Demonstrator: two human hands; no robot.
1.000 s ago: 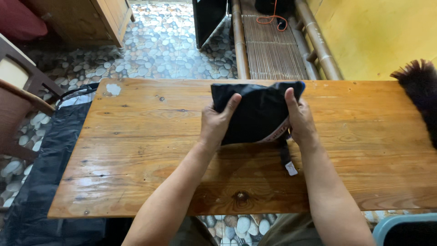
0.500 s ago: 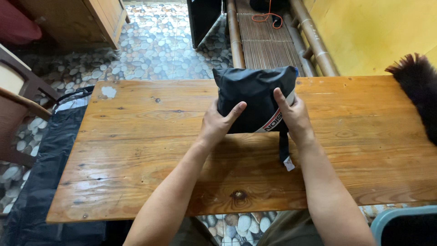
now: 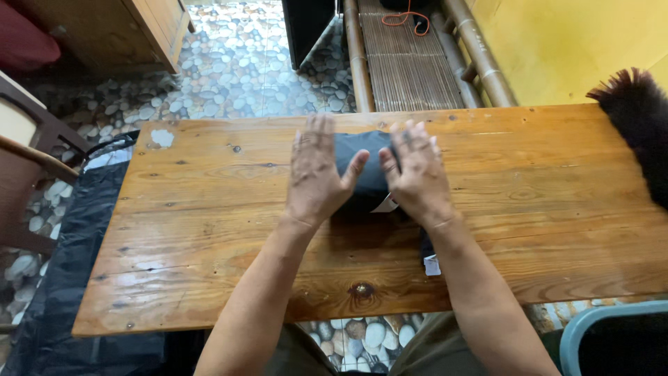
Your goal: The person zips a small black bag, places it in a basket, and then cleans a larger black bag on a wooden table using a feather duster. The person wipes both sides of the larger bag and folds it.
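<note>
A folded black garment (image 3: 367,170) lies on the wooden table (image 3: 209,230), near the middle toward the far edge. My left hand (image 3: 316,174) rests flat on its left part, fingers spread and pointing away from me. My right hand (image 3: 416,174) lies flat on its right part in the same way. Most of the garment is hidden under both palms. A white tag on a dark strap (image 3: 431,263) sticks out from under my right wrist toward the near edge.
A dark furry thing (image 3: 637,125) lies at the table's right end. A black plastic bag (image 3: 56,278) hangs left of the table beside a wooden chair (image 3: 28,146). A bamboo bench (image 3: 410,49) stands beyond; the floor is pebbled. A blue chair edge (image 3: 612,334) shows bottom right.
The garment was held up by its sides and folded over; now it lies smaller and flat, with both hands moved on top of it, palms down.
</note>
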